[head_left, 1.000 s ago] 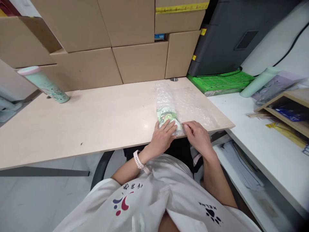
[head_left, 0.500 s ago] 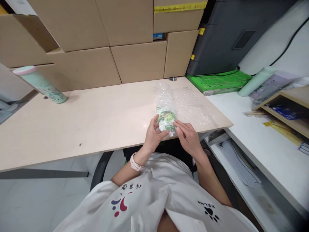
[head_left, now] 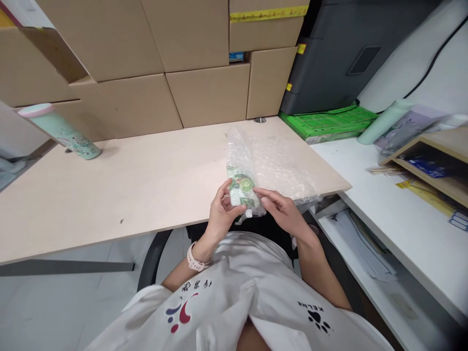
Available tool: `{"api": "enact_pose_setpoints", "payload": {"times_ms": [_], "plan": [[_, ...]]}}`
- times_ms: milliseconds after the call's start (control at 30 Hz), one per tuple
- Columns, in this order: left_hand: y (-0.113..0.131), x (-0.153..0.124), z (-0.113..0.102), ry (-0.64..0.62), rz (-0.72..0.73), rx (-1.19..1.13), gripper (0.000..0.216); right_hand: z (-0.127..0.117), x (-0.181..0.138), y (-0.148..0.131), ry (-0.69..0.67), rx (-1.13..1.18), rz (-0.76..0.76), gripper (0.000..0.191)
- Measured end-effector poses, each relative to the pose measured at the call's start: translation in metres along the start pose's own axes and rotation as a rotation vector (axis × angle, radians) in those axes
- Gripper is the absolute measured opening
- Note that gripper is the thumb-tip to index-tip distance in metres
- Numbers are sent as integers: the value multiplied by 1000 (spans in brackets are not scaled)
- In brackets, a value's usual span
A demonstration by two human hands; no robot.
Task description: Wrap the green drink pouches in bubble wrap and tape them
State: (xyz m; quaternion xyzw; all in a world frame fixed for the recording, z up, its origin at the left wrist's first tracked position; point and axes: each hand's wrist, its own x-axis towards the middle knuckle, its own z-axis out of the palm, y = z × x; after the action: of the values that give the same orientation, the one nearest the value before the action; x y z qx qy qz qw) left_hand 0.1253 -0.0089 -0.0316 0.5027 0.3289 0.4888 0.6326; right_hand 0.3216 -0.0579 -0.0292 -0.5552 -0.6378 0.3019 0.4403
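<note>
A white and green printed spout pouch with a white cap lies tilted at the table's front edge. My left hand is closed around its left side, thumb near the cap and fingers along the edge. My right hand is at the pouch's right side, thumb and forefinger close together on the clear bubble wrap. The wrap is spread over the table to the right, and a strip of it runs up beyond the pouch. What the curled fingers of my right hand do underneath is hidden.
Cardboard boxes are stacked along the table's back. A mint green tumbler stands at the left. To the right are a dark grey case, a green box and a white side desk with a wooden organizer.
Both hands have shifted slightly left and towards me with the pouch. The pouch's cap now shows past the table edge, and the bubble wrap has been drawn over the front edge.
</note>
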Motion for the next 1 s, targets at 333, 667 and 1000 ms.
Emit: {"api": "enact_pose_setpoints", "payload": {"times_ms": [333,667,1000], "plan": [[-14,5,12,141,161,112,61,4,1,-7,-15,-74,-98,41],[-18,15,65,-219,629,554,31,-21,-19,7,71,-275,-72,40],[-43,24,74,-467,718,961,38,-31,-46,20,461,-250,199,48]]}}
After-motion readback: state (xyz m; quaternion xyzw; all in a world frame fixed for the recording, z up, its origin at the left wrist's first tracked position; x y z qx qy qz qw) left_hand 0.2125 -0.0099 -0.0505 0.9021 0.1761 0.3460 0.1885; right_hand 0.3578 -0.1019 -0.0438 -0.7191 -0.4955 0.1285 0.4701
